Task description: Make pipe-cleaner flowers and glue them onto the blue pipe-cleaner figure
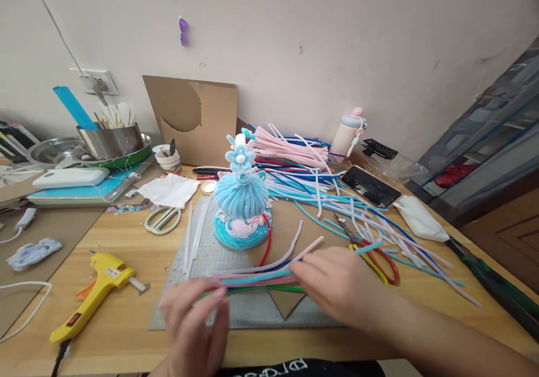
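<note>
Several pipe cleaners (256,280) in light blue, pink, lilac, dark blue and green stretch sideways between my hands, low over the grey cutting mat (168,304). My right hand (337,281) is closed round their right part, with a blue end sticking out beyond it. At their left ends my left hand (196,315) has thumb and fingers pinched together on them. Just behind stands a light blue pipe-cleaner ornament (241,194) with a puffed body, flowers on top and a round base. A red pipe cleaner (268,242) curves down beside it.
A yellow glue gun (95,293) lies at left, near white-handled scissors (163,220). Orange-handled scissors (389,267) and yellow-handled pliers (373,265) lie beyond my right hand. Pink pipe cleaners (290,148), a phone (370,186) and a cardboard sheet (219,119) are behind.
</note>
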Tool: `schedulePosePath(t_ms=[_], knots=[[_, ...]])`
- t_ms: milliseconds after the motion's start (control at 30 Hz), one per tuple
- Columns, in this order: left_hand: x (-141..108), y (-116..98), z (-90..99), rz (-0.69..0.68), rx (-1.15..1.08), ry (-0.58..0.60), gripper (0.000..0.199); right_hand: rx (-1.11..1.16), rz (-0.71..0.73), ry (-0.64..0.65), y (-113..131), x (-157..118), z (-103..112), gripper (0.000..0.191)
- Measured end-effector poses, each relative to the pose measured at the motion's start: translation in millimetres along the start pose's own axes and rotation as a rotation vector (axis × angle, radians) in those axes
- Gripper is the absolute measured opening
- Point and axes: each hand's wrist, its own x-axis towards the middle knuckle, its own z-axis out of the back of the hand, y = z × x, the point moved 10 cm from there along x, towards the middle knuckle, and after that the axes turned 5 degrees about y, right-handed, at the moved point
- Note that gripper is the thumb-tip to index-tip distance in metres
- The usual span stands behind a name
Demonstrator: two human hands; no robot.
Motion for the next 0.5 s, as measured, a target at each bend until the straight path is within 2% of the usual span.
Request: schedulePosePath(t_ms=[33,100,167,267,300,367,500], knots=[[3,-13,-15.7,-0.085,0.058,0.140,0.041,-0.035,0.020,0.028,7,-3,-4,0.026],[3,-21,-42.0,-0.132,0.117,0.348,0.031,-0.102,0.072,0.104,23,-4,-16,0.025],[0,-18,-58.3,-0.114,0.118,0.462,0.028,-0.158,0.158,0.246,42,-5,-38,0.023],[-7,-3,-68.1,-0.070,0.141,0.535,0.031,-0.247,0.290,0.542,61,-10,-76,0.025],[-10,4,-69.7,-0.042,0.162,0.554,0.032,-0.278,0.289,0.606,58,-9,-80,0.027],[-16,19,-74.3,0.028,0.204,0.615,0.030,-0.338,0.195,0.660,36,0,-75,0.030],[-25,34,-86.7,0.133,0.248,0.737,0.025,-0.579,-0.157,0.648,-41,27,-34,0.027]])
